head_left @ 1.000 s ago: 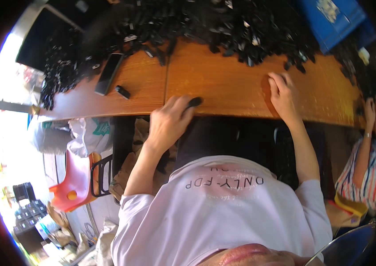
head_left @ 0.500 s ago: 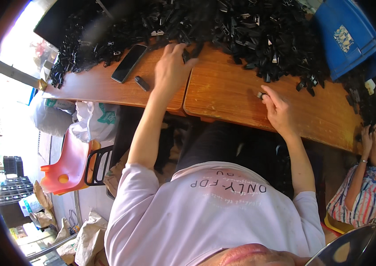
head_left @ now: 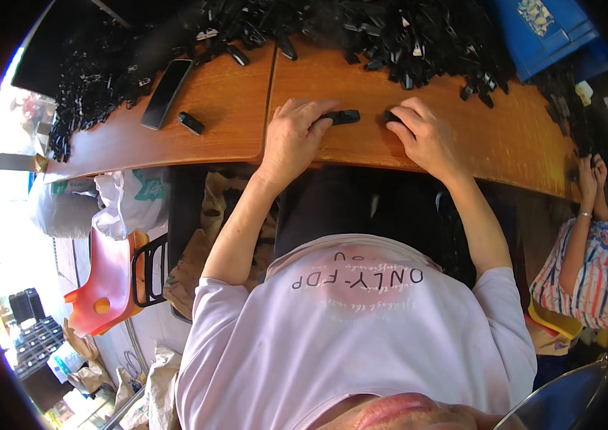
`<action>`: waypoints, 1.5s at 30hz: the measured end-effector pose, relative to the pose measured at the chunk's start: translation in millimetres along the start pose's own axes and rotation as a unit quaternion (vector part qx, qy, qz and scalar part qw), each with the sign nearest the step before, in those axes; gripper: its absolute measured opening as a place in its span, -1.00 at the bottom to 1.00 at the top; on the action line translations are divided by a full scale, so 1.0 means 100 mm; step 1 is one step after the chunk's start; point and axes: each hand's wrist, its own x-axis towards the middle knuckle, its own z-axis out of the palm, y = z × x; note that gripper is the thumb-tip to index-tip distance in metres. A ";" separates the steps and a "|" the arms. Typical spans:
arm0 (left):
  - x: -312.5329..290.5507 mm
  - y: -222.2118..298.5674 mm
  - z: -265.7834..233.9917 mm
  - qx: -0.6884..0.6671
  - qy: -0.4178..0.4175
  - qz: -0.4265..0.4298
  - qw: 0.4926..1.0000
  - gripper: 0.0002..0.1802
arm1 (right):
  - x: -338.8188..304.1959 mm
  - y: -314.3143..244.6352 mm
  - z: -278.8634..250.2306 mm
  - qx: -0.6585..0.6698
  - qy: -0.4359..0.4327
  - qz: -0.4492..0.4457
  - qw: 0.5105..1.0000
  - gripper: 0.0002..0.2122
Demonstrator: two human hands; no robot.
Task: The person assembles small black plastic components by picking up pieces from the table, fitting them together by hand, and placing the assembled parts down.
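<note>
Between the fingers and thumb of my left hand (head_left: 294,137) is a small, long black plastic piece (head_left: 347,116), its free end pointing right. My right hand (head_left: 426,137) pinches a small dark piece (head_left: 390,116); most of it is hidden by the fingers, so its kind does not show. A short gap separates the two pieces, just over the near part of the wooden table (head_left: 350,147). Beyond both hands spreads a large heap of similar black plastic pieces (head_left: 419,39).
On the table's left part lie a dark phone (head_left: 168,93) and a single black piece (head_left: 191,123). A blue bin (head_left: 548,43) stands at the far right. Another person's hands (head_left: 591,175) are at the right edge. A pink chair (head_left: 107,287) stands at lower left.
My left hand has come back from the edge of the heap with a black piece in it. My right hand has shifted slightly left, closer to the left one. The whole view has shifted a little.
</note>
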 end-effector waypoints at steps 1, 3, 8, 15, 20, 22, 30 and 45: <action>0.01 0.02 0.01 0.033 -0.001 0.009 0.999 -0.58 | 0.02 -0.02 0.01 -0.003 -0.002 0.005 1.000 -0.80; 0.03 0.05 0.02 0.006 -0.003 -0.015 1.000 -0.57 | 0.08 -0.08 0.04 0.086 0.007 -0.008 0.996 -0.80; 0.01 -0.02 0.03 -0.033 -0.010 -0.045 0.998 -0.56 | 0.25 -0.09 0.30 0.119 -0.023 -0.085 0.989 -0.80; 0.02 -0.01 0.02 -0.030 0.001 -0.026 0.999 -0.60 | 0.28 -0.02 0.30 0.127 -0.020 -0.125 0.984 -0.77; 0.03 0.00 -0.01 -0.017 -0.016 -0.048 0.999 -0.59 | 0.29 0.03 0.37 0.163 -0.005 -0.120 0.979 -0.77; 0.03 0.01 -0.01 -0.017 -0.018 -0.047 0.999 -0.58 | 0.31 0.02 0.38 0.177 -0.003 -0.123 0.976 -0.78; 0.05 -0.02 0.06 -0.014 0.008 -0.004 1.000 -0.61 | 0.58 -0.22 0.55 0.136 0.012 -0.225 0.965 -0.78; 0.43 -1.10 -0.74 -0.522 0.233 -0.123 0.811 -0.45 | 0.23 0.78 0.18 -0.136 0.123 -0.012 0.983 -0.61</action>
